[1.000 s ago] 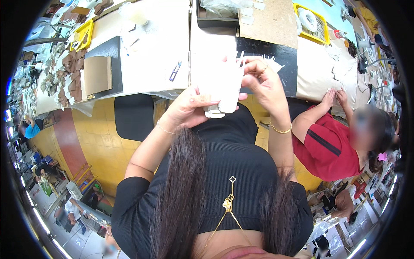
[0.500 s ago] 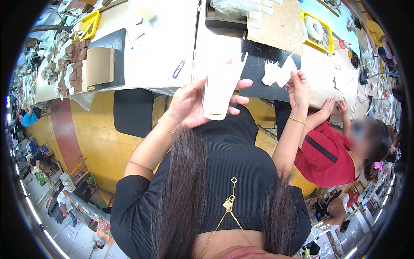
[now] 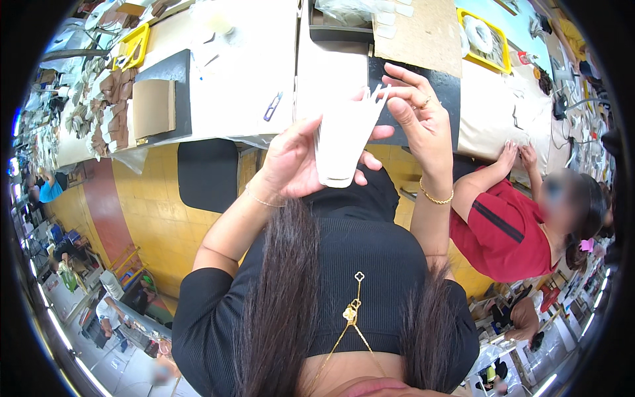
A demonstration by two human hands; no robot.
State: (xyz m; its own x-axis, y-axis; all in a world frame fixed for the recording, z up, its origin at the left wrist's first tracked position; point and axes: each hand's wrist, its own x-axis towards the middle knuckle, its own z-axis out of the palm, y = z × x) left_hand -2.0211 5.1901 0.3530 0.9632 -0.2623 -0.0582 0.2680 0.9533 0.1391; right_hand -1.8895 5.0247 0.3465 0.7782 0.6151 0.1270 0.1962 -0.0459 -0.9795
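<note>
My left hand (image 3: pixel 296 155) holds a stack of flat white tapered pieces (image 3: pixel 340 145) upright, thumb on one side and fingers behind. Thin strips fan out at the top of the stack. At those strips is my right hand (image 3: pixel 420 119), its thumb and forefinger closed about the tip of one strip and the other fingers raised. Behind the right hand lies a black mat (image 3: pixel 446 99) on the table, partly covered by that hand.
Scissors-like blue snips (image 3: pixel 272 107) lie on the white table (image 3: pixel 238 79). To the left are a brown board (image 3: pixel 153 108) and piled leather pieces (image 3: pixel 112 106). A yellow tray (image 3: pixel 486 40) is at the far right. A co-worker in red (image 3: pixel 506 228) sits at my right.
My right hand has moved left from the black mat to the stack's strips. The white pieces that it touched on the mat no longer show. The strips are more spread.
</note>
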